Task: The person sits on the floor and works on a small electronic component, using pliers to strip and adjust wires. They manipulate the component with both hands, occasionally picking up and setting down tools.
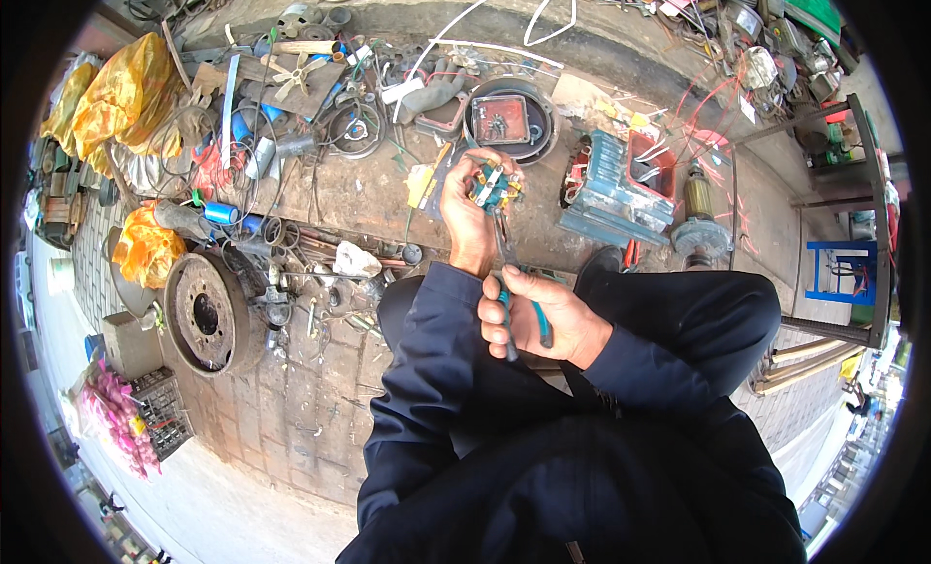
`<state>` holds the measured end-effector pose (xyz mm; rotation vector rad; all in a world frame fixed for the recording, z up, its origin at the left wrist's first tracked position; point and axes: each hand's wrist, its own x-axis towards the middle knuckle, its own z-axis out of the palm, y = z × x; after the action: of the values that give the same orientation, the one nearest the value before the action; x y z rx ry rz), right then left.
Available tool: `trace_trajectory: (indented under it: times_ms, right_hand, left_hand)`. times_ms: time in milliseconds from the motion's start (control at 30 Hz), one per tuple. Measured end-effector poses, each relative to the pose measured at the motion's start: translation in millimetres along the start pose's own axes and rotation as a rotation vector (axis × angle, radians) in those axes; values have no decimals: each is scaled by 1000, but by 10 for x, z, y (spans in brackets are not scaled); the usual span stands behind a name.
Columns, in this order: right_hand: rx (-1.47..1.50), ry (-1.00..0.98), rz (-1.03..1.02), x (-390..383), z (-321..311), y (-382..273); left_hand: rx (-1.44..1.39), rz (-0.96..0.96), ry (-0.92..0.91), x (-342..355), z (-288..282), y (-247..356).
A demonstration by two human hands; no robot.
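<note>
Pliers (503,246) with teal handles sit in the right hand (570,323), its fingers wrapped round the grips, while the left hand (465,215) holds a small blue-green block (493,188) with brass-coloured bits between thumb and curled fingers. The block is above the person's lap, just beyond the knees, and the nose of the pliers points up at its lower edge; whether the jaws are clamped on it or merely beside it, I cannot tell. The step in hand looks like close plier work on this fitting, seemingly at its metal bits. The next move, as I judge it, calls for a steady left hold, fingertips clear of the plier nose, and a measured squeeze or twist, since a part so small could slip or crack. Off to the right on the ground rest a blue-grey motor housing (606,215) and, beside it, a wound rotor (697,197); beyond the hands, a red-edged cover (514,108) lies in a round dark pan (551,128).
</note>
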<state>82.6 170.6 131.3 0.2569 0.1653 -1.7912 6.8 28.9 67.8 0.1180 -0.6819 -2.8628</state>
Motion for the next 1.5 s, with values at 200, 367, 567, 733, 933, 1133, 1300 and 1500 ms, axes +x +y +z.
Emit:
trace_trajectory:
  times_ms: [200, 367, 567, 733, 933, 1133, 1300, 1500]
  right_hand:
    - [-388, 326, 58, -196, 109, -132]
    - [-877, 529, 294, -382, 203, -526]
    - [-1817, 665, 716, -421, 365, -1019]
    - [-3170, 76, -131, -413, 342, -965]
    - [-2660, 723, 379, -442, 555, -1060]
    - [-1111, 524, 121, -576, 336, -653]
    - [-583, 422, -27, -364, 114, -371]
    - [-481, 369, -69, -149, 160, -375]
  left_hand:
    - [63, -326, -27, -19, 78, 107]
    - [470, -690, -18, -10, 13, 166]
    - [1751, -524, -554, -28, -150, -168]
    - [1966, -508, -352, -65, -197, -414]
    - [644, -680, 330, 104, -137, -138]
    - [-16, -493, 490, 152, -91, -47]
    - [-163, -509, 424, 172, -200, -56]
    - [-152, -578, 327, 160, -231, -37]
